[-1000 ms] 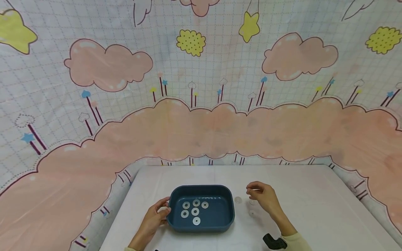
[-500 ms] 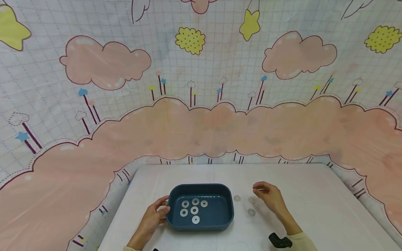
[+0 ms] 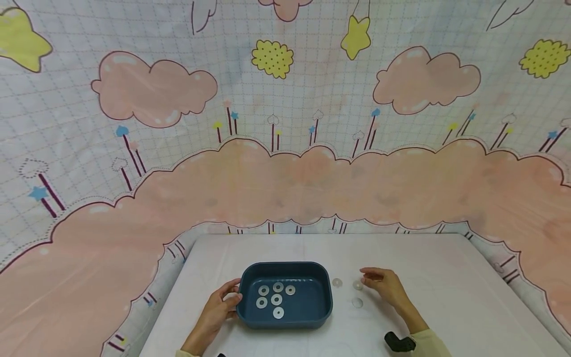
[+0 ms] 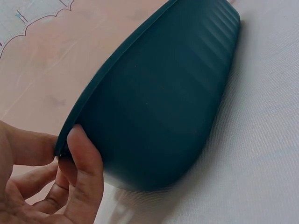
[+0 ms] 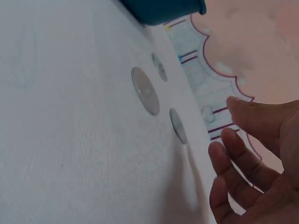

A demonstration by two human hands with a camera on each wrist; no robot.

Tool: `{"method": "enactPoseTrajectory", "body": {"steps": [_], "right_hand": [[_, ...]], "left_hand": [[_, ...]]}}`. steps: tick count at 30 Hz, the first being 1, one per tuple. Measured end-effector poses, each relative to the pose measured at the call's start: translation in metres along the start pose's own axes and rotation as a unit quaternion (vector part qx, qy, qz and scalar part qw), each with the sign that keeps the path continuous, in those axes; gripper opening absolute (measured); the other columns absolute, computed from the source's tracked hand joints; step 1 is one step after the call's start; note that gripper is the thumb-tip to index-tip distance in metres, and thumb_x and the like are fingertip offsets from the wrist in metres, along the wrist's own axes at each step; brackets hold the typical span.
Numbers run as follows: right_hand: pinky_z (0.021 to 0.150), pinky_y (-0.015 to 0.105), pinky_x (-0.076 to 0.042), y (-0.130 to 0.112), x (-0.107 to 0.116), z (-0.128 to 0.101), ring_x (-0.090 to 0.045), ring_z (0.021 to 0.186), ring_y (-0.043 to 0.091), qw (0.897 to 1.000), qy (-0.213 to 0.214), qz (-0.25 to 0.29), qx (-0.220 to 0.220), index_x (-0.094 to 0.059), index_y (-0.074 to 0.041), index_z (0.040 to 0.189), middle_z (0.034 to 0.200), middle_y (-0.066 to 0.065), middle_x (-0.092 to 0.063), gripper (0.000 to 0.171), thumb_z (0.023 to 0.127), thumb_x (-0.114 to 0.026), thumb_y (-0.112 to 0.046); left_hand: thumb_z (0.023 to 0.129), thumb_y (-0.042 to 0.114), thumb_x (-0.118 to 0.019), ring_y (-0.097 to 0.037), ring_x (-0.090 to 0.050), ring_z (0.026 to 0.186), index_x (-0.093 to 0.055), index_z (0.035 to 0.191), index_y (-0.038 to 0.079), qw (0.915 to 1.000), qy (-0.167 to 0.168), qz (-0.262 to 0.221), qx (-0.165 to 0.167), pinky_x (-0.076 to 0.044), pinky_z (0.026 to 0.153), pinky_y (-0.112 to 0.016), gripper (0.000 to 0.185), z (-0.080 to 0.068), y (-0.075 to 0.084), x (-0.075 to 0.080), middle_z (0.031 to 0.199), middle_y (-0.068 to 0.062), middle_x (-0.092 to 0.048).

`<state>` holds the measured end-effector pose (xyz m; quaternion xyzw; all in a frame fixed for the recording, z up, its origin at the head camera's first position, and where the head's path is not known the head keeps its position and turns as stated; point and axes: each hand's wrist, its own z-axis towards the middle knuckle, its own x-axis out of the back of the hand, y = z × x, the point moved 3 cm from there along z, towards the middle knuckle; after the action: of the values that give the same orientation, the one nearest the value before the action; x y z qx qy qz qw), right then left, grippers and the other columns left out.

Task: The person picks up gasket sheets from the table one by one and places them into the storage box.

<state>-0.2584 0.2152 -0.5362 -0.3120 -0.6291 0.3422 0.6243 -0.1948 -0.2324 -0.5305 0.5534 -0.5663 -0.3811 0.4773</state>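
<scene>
My left hand (image 3: 217, 311) pinches the left rim of a dark blue rectangular basin (image 3: 308, 321); the left wrist view shows its thumb and fingers on either side of the basin's edge (image 4: 154, 107). Several flat metal washers (image 3: 276, 299) lie in the basin, mostly toward its left half. Three more pale washers lie on the white table to the right: one near the basin (image 3: 337, 282), one lower down (image 3: 357, 302), and one beside my right fingertips (image 3: 358, 285). My right hand (image 3: 387, 286) hovers over the table, thumb and fingers apart, holding nothing.
The white cloth-covered table (image 3: 437, 297) extends around the basin. Behind it hangs a backdrop (image 3: 312, 183) printed with clouds and stars. A black device (image 3: 399, 342) sits at the right wrist.
My right hand has shifted right, then lowered slightly toward the loose washers, its fingers spreading. Washers it partly covered now show. My left hand and the basin stay in place.
</scene>
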Motion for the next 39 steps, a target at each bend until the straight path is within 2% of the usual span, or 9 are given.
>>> {"method": "enactPoseTrajectory", "body": {"steps": [4,8,14,19,27,33,39], "right_hand": [[0.074,0.024,-0.048,0.006,-0.003,0.001,-0.063,0.091,0.015,1.000,-0.004,-0.007,-0.005,-0.074,-0.006,0.110,0.106,0.011,-0.072,0.025,0.086,-0.073,-0.011],[0.069,0.020,-0.047,0.011,-0.007,0.005,-0.058,0.083,0.010,1.000,-0.009,-0.018,0.009,-0.075,-0.006,0.106,0.098,0.009,-0.071,0.024,0.082,-0.076,-0.009],[0.071,0.024,-0.043,0.015,-0.011,0.010,-0.052,0.081,0.012,0.998,-0.018,-0.056,0.030,-0.076,-0.009,0.105,0.091,0.003,-0.067,0.025,0.080,-0.078,-0.011],[0.069,0.024,-0.038,0.017,-0.015,0.011,-0.045,0.078,0.013,0.997,-0.021,-0.063,0.035,-0.076,-0.010,0.107,0.085,0.001,-0.061,0.029,0.078,-0.080,-0.014],[0.071,0.025,-0.042,0.017,-0.019,0.011,-0.049,0.080,0.013,0.997,-0.016,-0.070,0.028,-0.077,-0.012,0.103,0.090,0.000,-0.065,0.026,0.078,-0.080,-0.011],[0.069,0.026,-0.038,0.014,-0.019,0.011,-0.046,0.079,0.013,0.996,-0.010,-0.088,0.030,-0.073,-0.012,0.097,0.087,0.000,-0.061,0.021,0.078,-0.079,-0.011],[0.065,0.024,-0.037,0.014,-0.018,0.009,-0.046,0.075,0.013,0.997,0.009,-0.081,0.017,-0.068,-0.010,0.098,0.082,0.001,-0.058,0.020,0.080,-0.075,-0.006]], "left_hand": [[0.094,0.004,-0.058,-0.022,-0.057,0.080,-0.050,0.140,0.004,1.0000,0.000,-0.001,0.003,-0.050,0.062,-0.032,0.047,0.002,-0.002,0.000,0.116,-0.011,-0.047],[0.094,0.004,-0.057,-0.022,-0.057,0.080,-0.050,0.140,0.004,1.0000,-0.001,-0.003,0.005,-0.050,0.062,-0.032,0.047,0.003,-0.002,0.000,0.115,-0.011,-0.047],[0.094,0.004,-0.057,-0.022,-0.057,0.080,-0.049,0.140,0.004,1.0000,-0.003,-0.002,0.002,-0.050,0.063,-0.032,0.046,0.003,-0.001,0.000,0.116,-0.012,-0.047],[0.094,0.004,-0.057,-0.022,-0.057,0.080,-0.050,0.140,0.004,1.0000,-0.004,-0.001,0.001,-0.050,0.063,-0.032,0.046,0.004,0.001,0.000,0.115,-0.012,-0.047],[0.094,0.005,-0.057,-0.022,-0.058,0.080,-0.049,0.140,0.004,1.0000,-0.005,0.002,-0.002,-0.050,0.062,-0.032,0.047,0.005,0.002,0.001,0.117,-0.013,-0.047],[0.094,0.004,-0.057,-0.020,-0.058,0.078,-0.049,0.140,0.004,0.9999,-0.010,-0.008,-0.006,-0.050,0.061,-0.029,0.047,0.005,0.005,0.000,0.117,-0.012,-0.046],[0.094,0.004,-0.057,-0.020,-0.058,0.078,-0.050,0.140,0.004,0.9998,-0.011,-0.012,-0.007,-0.050,0.060,-0.029,0.046,0.006,0.005,0.000,0.116,-0.012,-0.046]]}}
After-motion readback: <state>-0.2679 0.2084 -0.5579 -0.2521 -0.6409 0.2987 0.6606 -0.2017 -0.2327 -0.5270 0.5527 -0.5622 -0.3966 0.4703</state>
